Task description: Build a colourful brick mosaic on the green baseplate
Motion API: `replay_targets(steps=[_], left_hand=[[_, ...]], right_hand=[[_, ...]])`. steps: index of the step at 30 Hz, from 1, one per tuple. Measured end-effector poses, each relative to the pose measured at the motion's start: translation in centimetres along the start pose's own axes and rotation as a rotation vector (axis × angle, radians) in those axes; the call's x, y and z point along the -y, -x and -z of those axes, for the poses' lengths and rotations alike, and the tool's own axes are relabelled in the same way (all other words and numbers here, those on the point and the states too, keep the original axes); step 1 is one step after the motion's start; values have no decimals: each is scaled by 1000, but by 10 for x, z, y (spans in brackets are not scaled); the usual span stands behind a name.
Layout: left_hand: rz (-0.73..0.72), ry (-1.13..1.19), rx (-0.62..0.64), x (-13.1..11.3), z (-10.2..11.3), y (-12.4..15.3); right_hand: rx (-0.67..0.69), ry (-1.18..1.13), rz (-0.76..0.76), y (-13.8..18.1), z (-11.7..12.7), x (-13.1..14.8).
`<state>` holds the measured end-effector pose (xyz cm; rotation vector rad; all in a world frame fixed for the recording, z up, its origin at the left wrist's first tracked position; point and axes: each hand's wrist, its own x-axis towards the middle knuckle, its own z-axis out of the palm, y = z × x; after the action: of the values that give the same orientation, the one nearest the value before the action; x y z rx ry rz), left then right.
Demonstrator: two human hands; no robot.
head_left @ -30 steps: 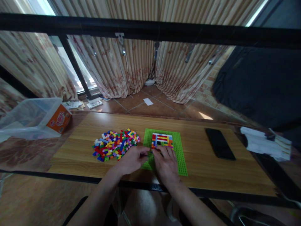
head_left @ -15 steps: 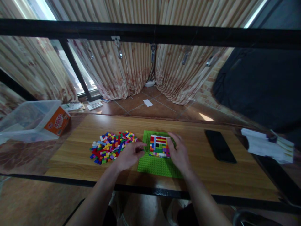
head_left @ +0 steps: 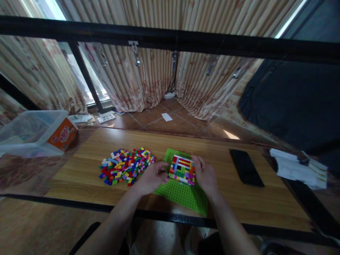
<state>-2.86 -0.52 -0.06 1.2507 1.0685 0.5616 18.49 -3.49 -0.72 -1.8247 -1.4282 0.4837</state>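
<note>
A flat block build of many-coloured toy bricks is set on the green studded baseplate. My right hand grips the build's right side, thumb along its edge. At the left edge of the build is my left hand, its curved fingers apart and no brick visible in them. Whether those fingertips touch the build or the plate I cannot tell. Beyond my left hand, a loose pile of small coloured bricks lies on the wooden table.
A black phone lies to the right on the table, with white papers farther right. A clear plastic bin with an orange label stands at the left. A dark metal bar crosses the view beyond the table.
The baseplate and build have turned clockwise and shifted slightly right and nearer to me. My left hand has moved a little right, its fingers now more spread.
</note>
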Motion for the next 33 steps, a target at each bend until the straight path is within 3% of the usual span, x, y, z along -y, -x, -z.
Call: replay_targets(steps=[5,9,14,22,26,29,33], left_hand=[[-18,119,-169,9,-16,-12],[-72,146,-303,16,-30,-24],[-215,40,-422,23,-32,-40],[-275,-51,-461,22,-24,-42],[-307,-238,-456,9,-3,-23],[-369,-449,-493,-1,27,-5],[-308,-635,-588,-4,69,12]], right_hand=[[-32,204,-96,1,12,-8],[24,323,-101,2,16,-13],[81,258,-113,10,10,-5],[83,229,-125,9,-4,-2],[85,281,-100,6,-6,-8],[91,315,-80,4,-7,-13],[112,350,-87,0,-6,-16]])
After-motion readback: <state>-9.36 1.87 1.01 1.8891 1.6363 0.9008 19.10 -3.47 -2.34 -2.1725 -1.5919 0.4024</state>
